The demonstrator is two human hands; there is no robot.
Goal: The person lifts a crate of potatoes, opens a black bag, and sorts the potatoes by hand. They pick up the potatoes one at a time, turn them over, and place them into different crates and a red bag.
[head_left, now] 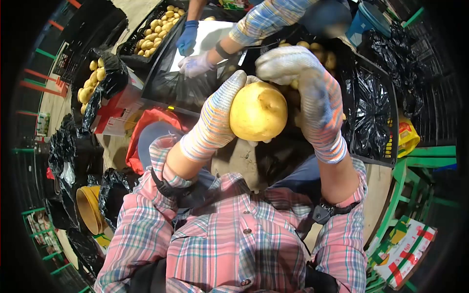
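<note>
A big yellow potato with a dark hollow near its top is in my left hand. The striped knit glove wraps its left side, thumb up along the edge. Just right of the potato, my right hand is raised in a dirty, matching glove. Its fingers are stretched out to the left, bent over at the knuckles, with the thumb hidden. I see nothing gripped in it. Beneath and behind that hand lie more potatoes in a dark, plastic-lined crate, partly covered from view.
Across from me, another person's blue-gloved hand and pale-gloved hand are over a white sheet. A crate of potatoes stands at upper left, a potato-filled box at left. Right are green slats and a carton.
</note>
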